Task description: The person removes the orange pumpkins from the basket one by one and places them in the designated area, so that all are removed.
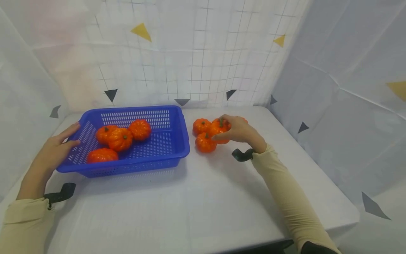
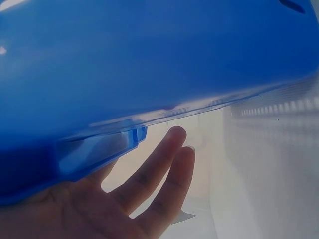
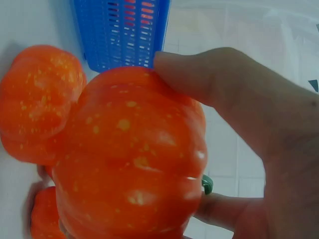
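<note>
My right hand (image 1: pixel 241 130) holds an orange toy pumpkin (image 3: pixel 129 154) with a green stem between thumb and fingers. Several similar small pumpkins (image 1: pixel 205 144) are gathered beside and behind it on the table, one partly hidden by the hand. At the left, my left hand (image 1: pixel 52 151) grips the left end of a blue plastic basket (image 1: pixel 161 161), its thumb over the rim. In the left wrist view, two fingers (image 2: pixel 149 181) extend past the basket's edge. Inside the basket, several orange pumpkins (image 1: pixel 139 129) lie toward its left and middle.
The white table (image 1: pixel 158 218) stands against a white cloth backdrop (image 1: pixel 177 70) with grid lines and dark and yellow patches. A grey-white side sheet (image 1: pixel 342 116) bounds the right. Dark straps (image 1: pixel 242 155) circle both wrists.
</note>
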Demonstrator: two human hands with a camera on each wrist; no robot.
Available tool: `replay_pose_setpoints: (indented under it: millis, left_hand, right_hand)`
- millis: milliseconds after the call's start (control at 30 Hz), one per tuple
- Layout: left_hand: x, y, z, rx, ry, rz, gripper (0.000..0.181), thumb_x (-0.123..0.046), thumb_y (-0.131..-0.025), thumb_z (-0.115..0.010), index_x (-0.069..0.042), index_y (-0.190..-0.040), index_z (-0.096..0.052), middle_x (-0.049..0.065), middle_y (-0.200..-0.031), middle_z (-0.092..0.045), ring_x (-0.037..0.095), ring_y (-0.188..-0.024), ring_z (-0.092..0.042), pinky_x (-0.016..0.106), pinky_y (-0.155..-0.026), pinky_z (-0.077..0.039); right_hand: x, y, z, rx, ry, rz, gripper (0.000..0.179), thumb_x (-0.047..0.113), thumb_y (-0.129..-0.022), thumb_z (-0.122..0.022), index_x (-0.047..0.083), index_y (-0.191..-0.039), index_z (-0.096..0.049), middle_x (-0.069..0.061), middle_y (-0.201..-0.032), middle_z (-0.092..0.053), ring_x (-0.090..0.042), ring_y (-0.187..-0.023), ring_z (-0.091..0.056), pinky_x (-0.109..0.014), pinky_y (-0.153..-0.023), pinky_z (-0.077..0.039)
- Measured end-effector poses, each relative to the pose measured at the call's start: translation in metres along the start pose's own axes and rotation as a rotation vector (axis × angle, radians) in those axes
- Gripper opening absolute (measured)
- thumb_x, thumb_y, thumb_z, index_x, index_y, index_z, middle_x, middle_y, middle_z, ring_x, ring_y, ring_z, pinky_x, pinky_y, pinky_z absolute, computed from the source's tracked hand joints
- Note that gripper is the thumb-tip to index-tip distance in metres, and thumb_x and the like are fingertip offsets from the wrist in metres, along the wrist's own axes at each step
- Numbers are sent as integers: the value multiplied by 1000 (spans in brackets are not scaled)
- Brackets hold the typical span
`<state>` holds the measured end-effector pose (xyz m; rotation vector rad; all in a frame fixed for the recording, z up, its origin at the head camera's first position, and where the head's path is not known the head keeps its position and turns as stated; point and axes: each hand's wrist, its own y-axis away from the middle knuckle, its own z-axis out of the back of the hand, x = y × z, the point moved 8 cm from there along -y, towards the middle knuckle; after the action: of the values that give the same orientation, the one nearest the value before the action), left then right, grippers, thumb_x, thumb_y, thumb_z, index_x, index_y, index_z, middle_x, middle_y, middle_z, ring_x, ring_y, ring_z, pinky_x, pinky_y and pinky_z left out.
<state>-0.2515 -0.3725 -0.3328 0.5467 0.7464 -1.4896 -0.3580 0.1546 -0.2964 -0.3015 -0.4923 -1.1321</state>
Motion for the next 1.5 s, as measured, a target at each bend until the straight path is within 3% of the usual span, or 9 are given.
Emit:
replay_pose_setpoints:
  millis: [233, 500, 767, 1000, 1167, 1267, 1500]
  left_hand:
    - [0, 0, 0, 2, -11, 2, 61, -21, -112, -37, -9, -166, -12, 25, -169, -2, 56, -151, 5, 80, -111, 4]
    - [-1, 1, 0, 1, -15, 3, 60, -20, -112, -37, -9, -166, -12, 26, -169, -1, 56, -151, 5, 81, -110, 3]
    - [0, 0, 0, 2, -12, -8, 60, -19, -112, -37, -8, -166, -12, 26, -169, -2, 56, -150, 5, 80, -111, 3]
    - [0, 0, 0, 9, -6, -10, 61, -19, -112, -37, -8, -166, -12, 26, -168, -2, 57, -150, 5, 80, -110, 3]
    - [-1, 0, 1, 4, -12, -8, 61, -20, -112, -38, -9, -166, -12, 26, -168, -2, 57, -150, 4, 80, -111, 3]
    - [-1, 0, 1, 3, -15, -11, 61, -20, -112, -37, -9, -166, -12, 26, -169, -2, 57, -150, 5, 80, -111, 4]
    - [0, 0, 1, 7, -22, -7, 60, -20, -112, -37, -10, -166, -12, 25, -169, -2, 56, -150, 5, 80, -111, 4]
  right_hand:
    - [-11, -3, 1, 59, 72, 25, 76, 45, -79, -87, 13, -142, -58, -12, -134, -60, -34, -123, -51, -57, -104, -46]
    - [-21, -4, -1, 127, 111, 49, 80, 35, -79, -89, 10, -147, -55, -13, -136, -60, -33, -122, -52, -56, -104, -46]
    - [-35, -6, -4, 157, 95, -1, 89, 32, -80, -88, 6, -154, -47, -14, -140, -58, -32, -120, -55, -55, -106, -45]
    - [-49, -14, -15, 201, 113, -63, 100, 34, -81, -89, 3, -160, -37, -18, -154, -49, -37, -135, -46, -59, -115, -36]
    - [-51, -18, -20, 202, 168, -53, 75, 33, -81, -89, 4, -140, -53, -17, -128, -62, -38, -117, -55, -55, -103, -47]
    - [-52, -20, -24, 206, 177, -56, 65, 35, -81, -89, 5, -129, -55, -14, -116, -63, -36, -109, -56, -52, -96, -50]
    - [-55, -20, -27, 209, 162, -68, 72, 40, -81, -89, 6, -134, -54, -13, -119, -63, -35, -111, -56, -52, -100, -49]
